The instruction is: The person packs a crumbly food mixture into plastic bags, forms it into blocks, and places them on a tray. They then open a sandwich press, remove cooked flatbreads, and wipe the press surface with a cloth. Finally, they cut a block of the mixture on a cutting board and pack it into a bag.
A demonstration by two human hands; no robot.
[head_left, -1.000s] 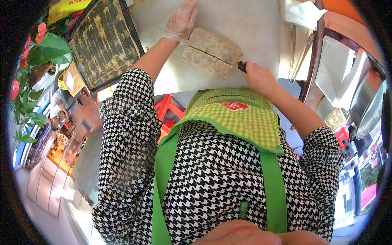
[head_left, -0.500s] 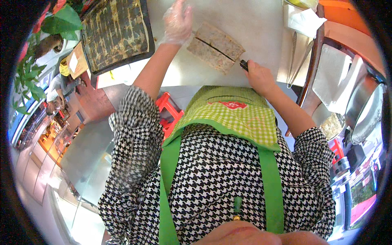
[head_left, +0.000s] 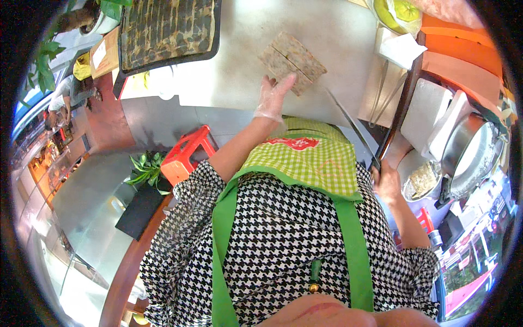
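A pale work table (head_left: 229,82) carries a dark tray (head_left: 169,30) of baked sheet, well left of the gloved left hand (head_left: 272,98). That hand lies open — fingers flat on the near edge of a brown seeded slab (head_left: 291,61), gripping nothing. The right hand (head_left: 385,182) is clenched around the handle of a long knife (head_left: 351,126) — its blade points up toward the slab, clear of it.
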